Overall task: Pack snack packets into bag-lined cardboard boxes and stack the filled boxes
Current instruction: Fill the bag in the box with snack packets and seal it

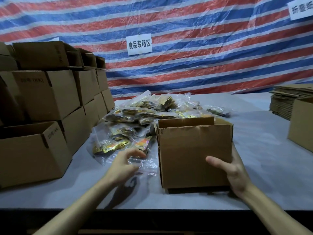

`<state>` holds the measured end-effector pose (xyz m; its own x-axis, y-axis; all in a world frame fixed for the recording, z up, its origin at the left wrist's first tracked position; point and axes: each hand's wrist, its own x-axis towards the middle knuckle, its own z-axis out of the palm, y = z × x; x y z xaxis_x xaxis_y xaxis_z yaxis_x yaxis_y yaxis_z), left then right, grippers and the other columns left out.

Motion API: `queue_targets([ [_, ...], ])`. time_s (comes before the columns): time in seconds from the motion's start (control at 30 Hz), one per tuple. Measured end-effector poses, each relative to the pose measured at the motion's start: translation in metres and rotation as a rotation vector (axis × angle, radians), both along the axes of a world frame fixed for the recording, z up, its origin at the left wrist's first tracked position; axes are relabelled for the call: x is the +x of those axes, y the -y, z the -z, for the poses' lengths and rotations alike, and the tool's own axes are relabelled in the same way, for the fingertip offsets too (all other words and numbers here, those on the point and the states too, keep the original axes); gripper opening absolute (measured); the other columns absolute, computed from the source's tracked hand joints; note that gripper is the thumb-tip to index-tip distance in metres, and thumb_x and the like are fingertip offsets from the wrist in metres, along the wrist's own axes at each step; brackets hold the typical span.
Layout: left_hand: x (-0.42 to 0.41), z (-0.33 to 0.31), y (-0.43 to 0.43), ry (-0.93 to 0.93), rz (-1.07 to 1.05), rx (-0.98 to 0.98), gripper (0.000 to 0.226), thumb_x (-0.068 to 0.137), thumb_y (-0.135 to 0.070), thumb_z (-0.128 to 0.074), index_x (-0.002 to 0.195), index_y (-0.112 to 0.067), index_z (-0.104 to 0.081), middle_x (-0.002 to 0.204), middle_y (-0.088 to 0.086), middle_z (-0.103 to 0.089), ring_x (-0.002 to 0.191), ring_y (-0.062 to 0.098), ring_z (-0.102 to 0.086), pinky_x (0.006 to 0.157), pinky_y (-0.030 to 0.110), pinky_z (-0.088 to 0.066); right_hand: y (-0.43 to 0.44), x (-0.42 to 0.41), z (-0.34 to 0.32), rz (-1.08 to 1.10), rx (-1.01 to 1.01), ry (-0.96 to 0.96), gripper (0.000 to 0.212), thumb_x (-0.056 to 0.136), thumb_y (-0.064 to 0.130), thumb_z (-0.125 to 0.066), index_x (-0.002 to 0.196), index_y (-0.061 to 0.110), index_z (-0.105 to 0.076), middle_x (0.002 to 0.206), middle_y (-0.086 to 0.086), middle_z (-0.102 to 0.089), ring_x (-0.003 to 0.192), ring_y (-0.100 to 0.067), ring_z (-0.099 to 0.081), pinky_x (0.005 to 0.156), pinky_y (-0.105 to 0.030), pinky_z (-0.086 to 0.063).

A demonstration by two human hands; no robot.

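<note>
An open cardboard box (193, 150) stands on the white table (262, 167) in front of me, its flaps up. My right hand (232, 172) grips its right near corner, thumb across the front face. My left hand (123, 165) hovers with spread, loosely bent fingers over a clear bag of snack packets (118, 145) lying left of the box; it holds nothing. More clear bags of gold and orange packets (152, 107) lie heaped behind the box. The box's inside is hidden from me.
Stacked cardboard boxes (50, 92) fill the left side, with one open box (32, 150) at the front. A pile of flat cardboard (288, 99) and another box (303, 122) sit at the right. A striped tarp (186, 68) hangs behind.
</note>
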<state>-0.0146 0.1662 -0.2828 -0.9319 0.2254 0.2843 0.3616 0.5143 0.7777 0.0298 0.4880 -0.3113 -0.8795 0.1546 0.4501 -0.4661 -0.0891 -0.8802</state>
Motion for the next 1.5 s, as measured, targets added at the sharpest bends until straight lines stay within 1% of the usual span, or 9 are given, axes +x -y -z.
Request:
queue_targets([
  [0.1,-0.011,0.007,0.03,-0.192,-0.054,-0.64,0.036,0.086,-0.014,-0.074,0.116,-0.033,-0.067,0.127,-0.017,-0.056,0.125,0.003,-0.045,0.107,0.025,-0.033,0.001,-0.001,0.0,0.021,0.001,-0.004,0.07,0.054,0.038,-0.09,0.119,0.036,-0.064,0.116,-0.001,-0.074,0.106,-0.023,-0.071,0.089,-0.039,-0.056],
  [0.2,-0.013,0.011,0.044,-0.364,-0.132,-0.841,0.031,0.089,-0.024,-0.072,0.118,-0.034,-0.071,0.129,-0.013,-0.058,0.129,0.015,-0.047,0.105,0.033,-0.03,0.002,-0.002,0.001,0.021,-0.004,-0.007,0.071,0.052,0.041,-0.091,0.119,0.038,-0.064,0.116,0.0,-0.074,0.106,-0.02,-0.072,0.083,-0.029,-0.059],
  [0.27,-0.014,0.009,0.044,-0.43,-0.139,-0.817,0.02,0.086,-0.024,-0.077,0.106,-0.03,-0.077,0.115,-0.01,-0.067,0.114,0.02,-0.06,0.092,0.032,-0.037,0.002,-0.001,0.0,0.007,-0.016,0.008,0.075,0.051,0.045,-0.094,0.119,0.039,-0.064,0.118,0.0,-0.074,0.108,-0.021,-0.071,0.083,-0.029,-0.06],
  [0.37,-0.016,0.0,0.033,-0.465,-0.182,-0.651,0.003,0.09,-0.027,-0.076,0.092,-0.025,-0.078,0.095,-0.01,-0.072,0.089,0.019,-0.067,0.07,0.032,-0.047,0.002,0.0,-0.001,0.02,-0.003,0.022,0.084,0.05,0.056,-0.095,0.124,0.035,-0.062,0.121,-0.002,-0.073,0.112,-0.025,-0.07,0.097,-0.048,-0.056],
  [0.47,-0.019,-0.02,0.021,-0.418,-0.249,-0.568,0.017,0.098,-0.035,-0.064,0.094,-0.023,-0.076,0.092,-0.01,-0.073,0.087,0.016,-0.066,0.061,0.03,-0.048,0.003,0.001,-0.002,0.027,0.013,0.026,0.086,0.051,0.057,-0.095,0.126,0.032,-0.062,0.122,-0.004,-0.072,0.113,-0.027,-0.069,0.103,-0.057,-0.05],
  [0.7,-0.035,-0.091,-0.005,-0.411,-0.326,-0.536,0.021,0.102,-0.035,-0.058,0.098,-0.024,-0.076,0.092,-0.003,-0.073,0.084,0.022,-0.065,0.065,0.033,-0.046,0.003,0.002,-0.006,0.033,0.036,0.04,0.09,0.047,0.063,-0.093,0.127,0.036,-0.061,0.125,-0.001,-0.07,0.118,-0.027,-0.065,0.106,-0.059,-0.047],
  [0.97,-0.044,-0.168,-0.013,-0.386,-0.561,-0.196,0.023,0.102,-0.035,-0.057,0.097,-0.023,-0.076,0.097,0.004,-0.075,0.093,0.03,-0.069,0.091,0.046,-0.055,0.007,0.002,-0.006,0.038,0.04,0.025,0.09,0.046,0.067,-0.091,0.126,0.037,-0.061,0.124,0.0,-0.07,0.12,-0.026,-0.064,0.108,-0.058,-0.045],
  [1.13,-0.035,-0.187,-0.021,-0.34,-0.566,-0.254,0.025,0.103,-0.034,-0.055,0.104,-0.017,-0.073,0.104,0.012,-0.073,0.099,0.036,-0.068,0.095,0.049,-0.052,0.006,0.003,-0.007,0.036,0.044,0.014,0.083,0.048,0.066,-0.091,0.121,0.04,-0.063,0.123,0.001,-0.071,0.119,-0.025,-0.065,0.107,-0.057,-0.046],
  [1.5,-0.016,-0.238,-0.034,-0.492,-0.436,-0.157,0.018,0.106,-0.02,-0.048,0.105,-0.011,-0.064,0.102,0.014,-0.067,0.079,0.036,-0.069,0.075,0.055,-0.061,0.003,0.003,-0.006,-0.024,0.054,0.049,0.081,0.051,0.047,-0.088,0.125,0.027,-0.061,0.114,0.001,-0.074,0.106,-0.02,-0.071,0.09,-0.039,-0.06],
])
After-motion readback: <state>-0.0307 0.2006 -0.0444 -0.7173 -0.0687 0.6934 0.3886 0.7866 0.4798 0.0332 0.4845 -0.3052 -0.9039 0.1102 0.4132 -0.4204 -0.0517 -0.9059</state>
